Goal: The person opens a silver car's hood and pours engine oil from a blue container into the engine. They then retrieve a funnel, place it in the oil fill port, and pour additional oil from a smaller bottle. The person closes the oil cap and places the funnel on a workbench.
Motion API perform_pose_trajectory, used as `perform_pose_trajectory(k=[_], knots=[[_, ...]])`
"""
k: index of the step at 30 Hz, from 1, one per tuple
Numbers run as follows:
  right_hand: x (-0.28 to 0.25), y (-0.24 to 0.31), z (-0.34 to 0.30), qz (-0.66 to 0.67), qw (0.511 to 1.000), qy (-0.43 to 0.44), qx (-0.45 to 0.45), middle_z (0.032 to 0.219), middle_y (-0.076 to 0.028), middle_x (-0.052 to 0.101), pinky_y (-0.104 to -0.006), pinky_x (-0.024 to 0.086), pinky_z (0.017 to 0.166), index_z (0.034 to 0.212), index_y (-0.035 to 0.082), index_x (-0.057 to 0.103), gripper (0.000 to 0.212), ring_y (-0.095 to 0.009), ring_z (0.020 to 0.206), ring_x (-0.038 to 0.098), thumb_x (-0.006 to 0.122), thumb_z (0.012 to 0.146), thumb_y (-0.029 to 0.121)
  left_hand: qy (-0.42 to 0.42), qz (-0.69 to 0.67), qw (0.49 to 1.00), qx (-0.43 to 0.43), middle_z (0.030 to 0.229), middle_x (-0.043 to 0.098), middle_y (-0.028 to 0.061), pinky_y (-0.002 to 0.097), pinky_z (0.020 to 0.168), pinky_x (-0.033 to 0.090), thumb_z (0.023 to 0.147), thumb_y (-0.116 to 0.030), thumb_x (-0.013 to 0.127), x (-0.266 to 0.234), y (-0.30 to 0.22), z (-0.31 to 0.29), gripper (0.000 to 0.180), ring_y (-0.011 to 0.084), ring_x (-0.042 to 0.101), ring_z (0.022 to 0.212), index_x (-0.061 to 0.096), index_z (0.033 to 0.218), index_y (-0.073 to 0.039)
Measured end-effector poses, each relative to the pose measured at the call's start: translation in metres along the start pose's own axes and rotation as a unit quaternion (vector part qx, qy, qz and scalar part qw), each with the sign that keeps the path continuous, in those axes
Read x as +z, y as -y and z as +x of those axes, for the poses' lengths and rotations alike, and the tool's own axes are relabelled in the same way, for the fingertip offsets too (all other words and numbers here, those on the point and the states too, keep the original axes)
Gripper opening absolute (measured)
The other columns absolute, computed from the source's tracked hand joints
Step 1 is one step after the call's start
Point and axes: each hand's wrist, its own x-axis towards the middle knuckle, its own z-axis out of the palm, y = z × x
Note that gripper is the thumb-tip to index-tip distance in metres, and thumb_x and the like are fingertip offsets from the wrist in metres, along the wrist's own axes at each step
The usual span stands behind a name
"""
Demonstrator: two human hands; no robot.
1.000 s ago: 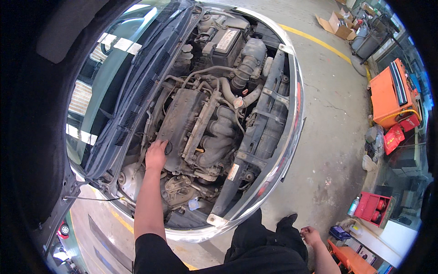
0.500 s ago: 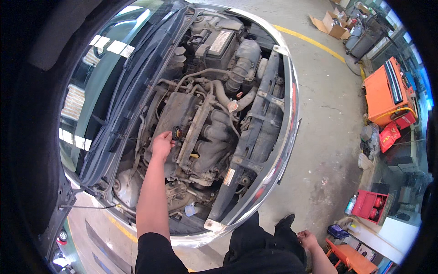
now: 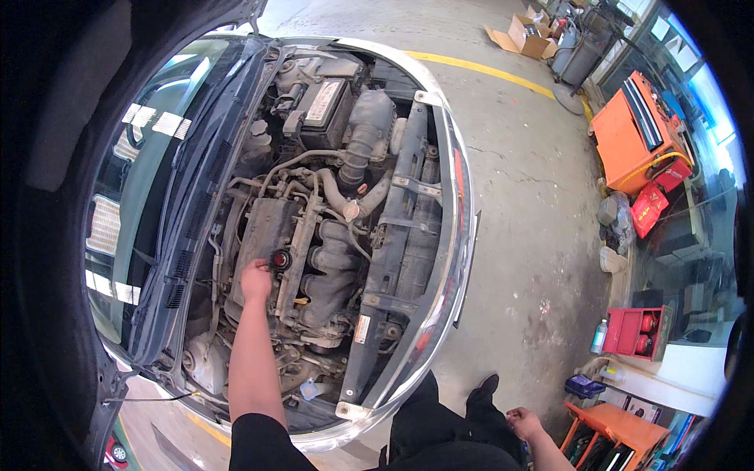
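Note:
My left hand (image 3: 255, 280) reaches over the dusty engine cover (image 3: 265, 222) of a car with its hood up. Its fingertips pinch the left edge of a round black oil filler cap (image 3: 280, 259) with a red centre. Whether the cap is seated or lifted I cannot tell. Just right of it run a metal rail and the dark intake manifold (image 3: 330, 255). A yellow dipstick handle (image 3: 301, 301) shows nearer to me. Low at my right side hangs my right hand (image 3: 525, 424), its fingers loosely curled and apart, with nothing visible in it.
The battery (image 3: 324, 106) and an air intake hose (image 3: 359, 157) lie at the bay's far end. The front bumper (image 3: 463, 235) curves along the right. Beyond the concrete floor stand an orange tool cabinet (image 3: 628, 145), a red box (image 3: 620, 334) and an orange cart (image 3: 620, 428).
The whole car has shifted left and slightly down in view. My left hand stays at the filler cap, whose face now shows red instead of printed black. My right hand still hangs low.

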Motion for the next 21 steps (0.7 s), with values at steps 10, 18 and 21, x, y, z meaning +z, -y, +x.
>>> perform_pose_trajectory(k=[10,18,21], knots=[[-0.007,-0.013,-0.011,-0.03,0.997,-0.016,-0.076,0.134,-0.019,0.078,-0.0506,0.058,0.108,0.136,0.006,0.073,0.05,-0.04,0.126,0.074,0.066,0.108,0.046,-0.019,-0.028,0.986,0.164,0.139,0.073,0.0187,0.0438,0.112,0.053,0.117,-0.025,0.062,0.05,-0.112,-0.238,0.034,0.034,0.069,0.125,0.07,0.137,0.001],[-0.042,-0.175,-0.012,0.208,0.957,-0.193,-0.063,0.12,-0.017,0.082,-0.0491,0.061,0.103,0.125,0.008,0.077,0.033,-0.037,0.116,0.078,0.07,0.105,0.033,0.354,0.039,0.866,0.351,0.099,0.068,0.0177,0.0457,0.086,0.054,0.11,-0.019,0.068,0.25,-0.19,-0.567,0.022,0.0347,0.066,0.091,0.068,0.104,0.002],[-0.06,-0.258,-0.016,0.266,0.928,-0.26,-0.02,0.118,-0.017,0.082,-0.0499,0.062,0.101,0.119,0.009,0.078,0.029,-0.038,0.114,0.078,0.071,0.103,0.032,0.42,0.058,0.796,0.431,0.101,0.067,0.0207,0.0469,0.087,0.054,0.109,-0.017,0.068,0.303,-0.228,-0.65,0.022,0.0368,0.066,0.093,0.068,0.102,0.003]])
